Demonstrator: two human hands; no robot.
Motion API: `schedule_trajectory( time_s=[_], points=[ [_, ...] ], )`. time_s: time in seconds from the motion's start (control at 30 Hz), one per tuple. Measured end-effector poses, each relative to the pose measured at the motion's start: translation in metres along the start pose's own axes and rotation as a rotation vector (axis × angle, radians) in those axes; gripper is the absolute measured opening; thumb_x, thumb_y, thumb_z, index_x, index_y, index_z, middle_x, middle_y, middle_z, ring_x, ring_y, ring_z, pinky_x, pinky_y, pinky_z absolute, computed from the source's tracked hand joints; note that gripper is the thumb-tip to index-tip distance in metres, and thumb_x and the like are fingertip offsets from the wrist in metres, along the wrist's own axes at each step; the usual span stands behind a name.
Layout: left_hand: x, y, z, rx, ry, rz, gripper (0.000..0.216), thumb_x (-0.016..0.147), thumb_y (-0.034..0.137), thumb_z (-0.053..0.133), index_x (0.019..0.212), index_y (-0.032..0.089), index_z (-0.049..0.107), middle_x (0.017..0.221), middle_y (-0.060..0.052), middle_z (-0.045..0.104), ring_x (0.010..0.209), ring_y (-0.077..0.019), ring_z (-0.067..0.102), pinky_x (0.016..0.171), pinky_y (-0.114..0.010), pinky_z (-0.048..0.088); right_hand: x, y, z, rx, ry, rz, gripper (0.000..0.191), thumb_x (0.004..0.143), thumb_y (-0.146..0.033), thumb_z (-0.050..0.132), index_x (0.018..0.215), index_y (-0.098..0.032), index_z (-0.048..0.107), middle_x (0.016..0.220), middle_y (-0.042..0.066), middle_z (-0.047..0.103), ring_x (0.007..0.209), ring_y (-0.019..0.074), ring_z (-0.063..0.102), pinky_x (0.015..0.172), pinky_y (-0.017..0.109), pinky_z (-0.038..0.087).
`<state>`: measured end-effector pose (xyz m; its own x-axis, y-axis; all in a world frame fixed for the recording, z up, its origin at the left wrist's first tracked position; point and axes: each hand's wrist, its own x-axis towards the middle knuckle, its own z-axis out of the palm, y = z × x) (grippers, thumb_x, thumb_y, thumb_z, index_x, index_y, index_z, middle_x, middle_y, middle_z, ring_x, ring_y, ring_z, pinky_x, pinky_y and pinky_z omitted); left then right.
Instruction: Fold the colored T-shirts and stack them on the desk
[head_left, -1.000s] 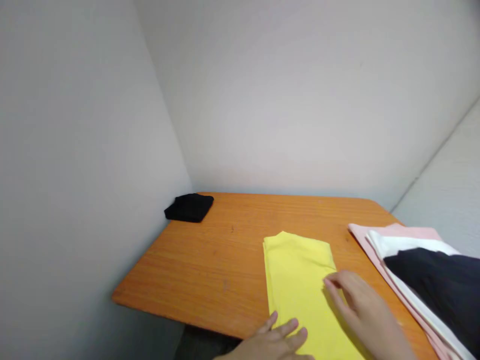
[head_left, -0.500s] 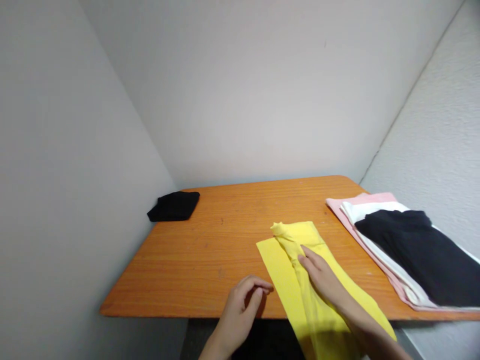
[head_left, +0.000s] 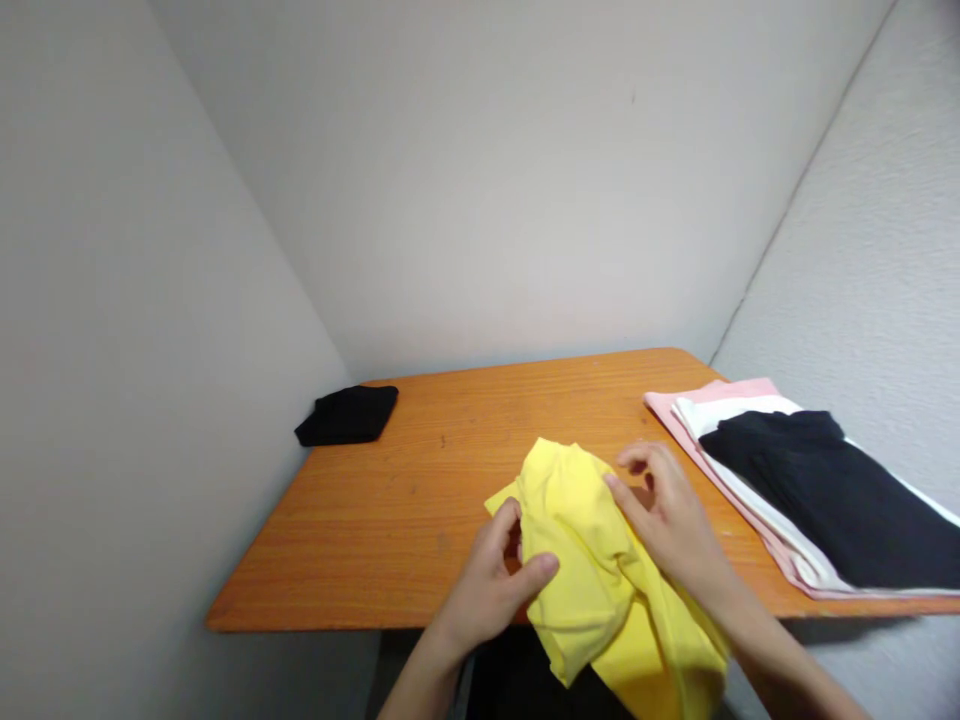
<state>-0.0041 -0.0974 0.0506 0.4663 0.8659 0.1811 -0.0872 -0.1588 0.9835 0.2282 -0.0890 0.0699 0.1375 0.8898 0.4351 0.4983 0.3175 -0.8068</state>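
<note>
A yellow cloth (head_left: 600, 570) lies bunched at the near edge of the orange wooden table (head_left: 420, 500), with part of it hanging over the edge. My left hand (head_left: 491, 580) pinches the cloth's left side between thumb and fingers. My right hand (head_left: 664, 510) rests against the cloth's right side with its fingers curled, and the cloth drapes over that forearm. Whether the right fingers grip the fabric does not show.
A small folded black cloth (head_left: 347, 414) sits at the table's far left corner by the wall. A stack of pink, white and black cloths (head_left: 795, 480) lies along the right side. Walls close in on the left, back and right.
The yellow cloth, flat and folded a second ago, has been gathered up into a bunch. My left hand has closed on its left side and my right hand has shifted to its right side.
</note>
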Motion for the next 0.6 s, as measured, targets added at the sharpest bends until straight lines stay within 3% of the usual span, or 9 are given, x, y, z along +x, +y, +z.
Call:
schedule_trajectory(
  time_s=[0.07,0.13,0.2,0.27,0.4,0.5,0.6],
  points=[
    [-0.001,-0.006,0.016,-0.116,0.106,0.015,0.046,0.090,0.044,0.060,0.129,0.022,0.047,0.122,-0.009,0.058,0.109,-0.0235,0.055,0.094,-0.035,0.046,-0.012,-0.005,0.004,-0.183,-0.001,-0.102,0.028,0.091,-0.048,0.051,0.080,-0.022,0.049,0.078,0.003,0.055,0.075,0.0197,0.054,0.071,0.031,0.045],
    [-0.004,-0.012,0.030,-0.146,0.182,0.019,0.040,0.094,0.046,0.051,0.126,0.022,0.049,0.123,-0.009,0.057,0.112,-0.0226,0.053,0.096,-0.033,0.045,-0.031,-0.010,0.008,-0.242,-0.241,-0.118,0.028,0.088,-0.048,0.055,0.081,-0.022,0.050,0.075,0.001,0.054,0.069,0.0186,0.053,0.064,0.029,0.043],
    [-0.009,-0.016,0.040,-0.135,0.185,0.012,0.037,0.096,0.047,0.047,0.122,0.022,0.052,0.122,-0.009,0.057,0.114,-0.0224,0.052,0.097,-0.032,0.044,-0.050,-0.013,0.011,-0.293,-0.394,-0.079,0.037,0.078,-0.051,0.067,0.093,-0.021,0.053,0.086,0.005,0.060,0.076,0.0220,0.057,0.066,0.031,0.045],
    [-0.014,-0.020,0.045,-0.171,0.140,0.010,0.038,0.094,0.048,0.051,0.123,0.023,0.051,0.121,-0.008,0.056,0.111,-0.0218,0.053,0.095,-0.031,0.045,-0.062,-0.013,0.012,-0.315,-0.420,-0.022,0.050,0.072,-0.051,0.072,0.106,-0.019,0.053,0.101,0.010,0.061,0.089,0.0272,0.059,0.073,0.034,0.047],
    [-0.023,-0.028,0.049,-0.263,0.042,0.015,0.069,0.076,0.050,0.075,0.131,0.025,0.043,0.120,-0.009,0.056,0.099,-0.0211,0.058,0.088,-0.032,0.047,-0.064,-0.010,0.002,-0.055,-0.607,0.034,0.044,0.077,-0.041,0.069,0.112,-0.019,0.053,0.108,0.009,0.062,0.096,0.0257,0.060,0.080,0.032,0.048],
    [-0.033,-0.031,0.054,-0.194,0.070,-0.010,0.064,0.079,0.044,0.074,0.131,0.024,0.043,0.124,-0.011,0.054,0.103,-0.0224,0.058,0.092,-0.035,0.047,-0.063,-0.012,-0.008,0.204,-0.668,0.084,0.038,0.082,-0.041,0.067,0.111,-0.020,0.055,0.107,0.006,0.062,0.094,0.0228,0.061,0.082,0.030,0.049],
    [-0.042,-0.034,0.060,-0.106,0.086,0.017,0.070,0.078,0.041,0.075,0.136,0.023,0.040,0.133,-0.013,0.051,0.114,-0.0270,0.055,0.098,-0.038,0.045,-0.071,-0.012,-0.013,0.278,-0.655,0.114,0.034,0.086,-0.043,0.063,0.111,-0.021,0.058,0.109,0.006,0.062,0.098,0.0233,0.060,0.086,0.031,0.049]
  ],
)
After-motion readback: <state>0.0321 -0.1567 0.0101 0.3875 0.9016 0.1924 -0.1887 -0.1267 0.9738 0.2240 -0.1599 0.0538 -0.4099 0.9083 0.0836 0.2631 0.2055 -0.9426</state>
